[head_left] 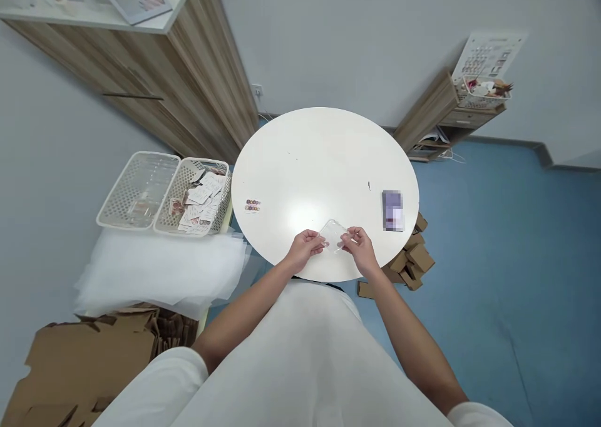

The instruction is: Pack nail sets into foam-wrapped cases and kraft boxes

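Between my two hands, a small see-through plastic bag or case (pixel 332 231) is held over the near edge of the table; I cannot tell which it is. My left hand (pixel 306 250) pinches its left corner. Its right side is in the fingers of my right hand (pixel 357 246). To the left on the tabletop lies a small card with two rows of coloured round spots (pixel 252 206). On the right side is a purple flat item (pixel 393 211), blurred by pixelation.
The white round table (pixel 323 139) stands before me. At left are a basket of printed cards (pixel 223 209), another basket (pixel 113 192), translucent sheets (pixel 159 267) and flattened cardboard (pixel 89 358). Small brown boxes (pixel 417 258) lie below its right edge. A wooden cabinet (pixel 206 70) rises behind.
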Tool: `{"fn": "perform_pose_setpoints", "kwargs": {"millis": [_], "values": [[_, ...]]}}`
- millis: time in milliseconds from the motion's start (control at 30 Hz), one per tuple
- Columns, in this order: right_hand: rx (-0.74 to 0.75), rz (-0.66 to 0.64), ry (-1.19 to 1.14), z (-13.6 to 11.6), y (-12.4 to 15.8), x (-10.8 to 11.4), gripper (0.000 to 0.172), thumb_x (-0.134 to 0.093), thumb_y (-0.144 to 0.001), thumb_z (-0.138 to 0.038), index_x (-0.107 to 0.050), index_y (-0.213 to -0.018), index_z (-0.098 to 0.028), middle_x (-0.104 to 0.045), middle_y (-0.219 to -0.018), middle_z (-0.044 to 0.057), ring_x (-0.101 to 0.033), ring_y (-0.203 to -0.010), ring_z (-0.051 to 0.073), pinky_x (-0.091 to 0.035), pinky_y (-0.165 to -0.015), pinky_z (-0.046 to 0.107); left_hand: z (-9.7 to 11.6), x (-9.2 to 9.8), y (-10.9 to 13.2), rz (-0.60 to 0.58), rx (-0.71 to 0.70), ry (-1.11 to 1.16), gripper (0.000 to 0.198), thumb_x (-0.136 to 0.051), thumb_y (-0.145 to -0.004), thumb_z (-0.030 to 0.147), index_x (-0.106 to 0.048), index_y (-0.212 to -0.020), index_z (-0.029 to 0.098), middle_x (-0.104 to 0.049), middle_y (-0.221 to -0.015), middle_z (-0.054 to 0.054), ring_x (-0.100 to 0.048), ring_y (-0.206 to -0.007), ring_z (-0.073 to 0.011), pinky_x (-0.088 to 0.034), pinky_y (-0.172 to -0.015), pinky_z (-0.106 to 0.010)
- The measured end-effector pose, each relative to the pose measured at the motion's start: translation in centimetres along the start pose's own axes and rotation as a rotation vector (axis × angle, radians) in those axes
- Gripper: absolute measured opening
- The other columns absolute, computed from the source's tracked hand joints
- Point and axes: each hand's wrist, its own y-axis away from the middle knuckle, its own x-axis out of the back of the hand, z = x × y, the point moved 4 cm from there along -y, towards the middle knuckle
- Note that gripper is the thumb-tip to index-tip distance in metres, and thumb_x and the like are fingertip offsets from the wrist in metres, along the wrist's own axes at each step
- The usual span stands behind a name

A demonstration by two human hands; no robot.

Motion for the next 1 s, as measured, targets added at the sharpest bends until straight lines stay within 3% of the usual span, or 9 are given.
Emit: {"fn": "perform_pose_setpoints", "kwargs": {"millis": [200,267,367,467,667,733,833,900,1000], "values": [[0.064,0.099,0.020,-0.7,-1.1,-0.8,0.040,-0.065,-0.065,-0.045,-0.057,-0.096,-0.020,-0.058,-0.082,0.001,-0.057,-0.065,0.012,-0.050,-0.074,0.038,1.1,1.7,-0.1,-0.110,-0.138,-0.376,0.034,-0.070,-0.064,0.034,-0.052,-0.088,0.017,-0.061,-0.088,-0.004,-0.060,-0.080,-0.0138,-0.046,-0.076,-0.031],[0.068,0.113,0.011,-1.0,-1.4,-1.4,0.040,-0.067,-0.064,-0.044,-0.059,-0.095,-0.019,-0.058,-0.080,0.001,-0.057,-0.064,0.012,-0.050,-0.074,0.038,2.4,2.5,-0.2,-0.136,-0.220,-0.540,0.054,-0.074,-0.059,0.032,-0.049,-0.105,0.020,-0.059,-0.095,-0.004,-0.058,-0.082,-0.0142,-0.045,-0.077,-0.032],[0.059,0.122,0.006,-1.1,-1.9,-2.4,0.040,-0.067,-0.064,-0.043,-0.061,-0.095,-0.019,-0.059,-0.077,0.000,-0.057,-0.065,0.012,-0.050,-0.075,0.038,4.4,3.3,-0.6,-0.193,-0.315,-0.760,0.087,-0.076,-0.055,0.029,-0.031,-0.130,0.028,-0.057,-0.101,-0.003,-0.056,-0.082,-0.0144,-0.043,-0.080,-0.033],[0.048,0.114,0.030,-0.8,-2.2,-3.2,0.041,-0.066,-0.066,-0.045,-0.061,-0.097,-0.019,-0.059,-0.077,0.001,-0.058,-0.067,0.013,-0.050,-0.075,0.039,5.4,3.5,-1.2,-0.279,-0.354,-0.874,0.093,-0.074,-0.059,0.029,-0.023,-0.136,0.031,-0.057,-0.095,0.000,-0.054,-0.077,-0.0133,-0.043,-0.080,-0.033],[0.076,0.042,0.165,-0.3,-2.6,-3.0,0.043,-0.059,-0.072,-0.045,-0.056,-0.107,-0.020,-0.061,-0.087,0.004,-0.060,-0.071,0.015,-0.049,-0.077,0.040,5.2,3.3,-2.0,-0.296,-0.394,-0.839,0.080,-0.073,-0.060,0.031,-0.034,-0.131,0.029,-0.057,-0.082,0.002,-0.052,-0.069,-0.0114,-0.045,-0.073,-0.029],[0.127,-0.026,0.283,-0.8,-2.5,-2.6,0.054,-0.062,-0.070,-0.042,-0.048,-0.118,-0.024,-0.059,-0.105,0.007,-0.061,-0.079,0.016,-0.048,-0.081,0.041,5.1,3.2,-2.0,-0.283,-0.402,-0.803,0.078,-0.073,-0.060,0.031,-0.036,-0.129,0.028,-0.057,-0.081,0.002,-0.052,-0.068,-0.0114,-0.045,-0.072,-0.028],[0.273,-0.176,0.506,-1.9,-2.1,-2.3,0.077,-0.072,-0.061,-0.037,-0.037,-0.129,-0.028,-0.039,-0.135,0.010,-0.056,-0.100,0.021,-0.046,-0.087,0.042,5.1,2.8,-2.1,-0.251,-0.391,-0.760,0.078,-0.073,-0.060,0.032,-0.037,-0.129,0.028,-0.056,-0.081,0.002,-0.052,-0.070,-0.0115,-0.045,-0.073,-0.028],[0.361,-0.265,0.622,-2.4,-1.9,-2.3,0.075,-0.072,-0.061,-0.035,-0.038,-0.128,-0.029,-0.031,-0.141,0.010,-0.049,-0.112,0.024,-0.045,-0.088,0.043,5.1,2.5,-2.1,-0.240,-0.380,-0.742,0.079,-0.073,-0.060,0.032,-0.037,-0.130,0.027,-0.056,-0.081,0.001,-0.052,-0.070,-0.0114,-0.045,-0.074,-0.028],[0.423,-0.301,0.674,-2.5,-2.2,-2.1,0.064,-0.068,-0.066,-0.034,-0.042,-0.125,-0.028,-0.033,-0.140,0.009,-0.046,-0.116,0.025,-0.044,-0.089,0.043,4.8,2.3,-2.3,-0.229,-0.374,-0.708,0.083,-0.074,-0.059,0.032,-0.034,-0.132,0.027,-0.055,-0.084,0.001,-0.052,-0.070,-0.0109,-0.046,-0.075,-0.029]]}}
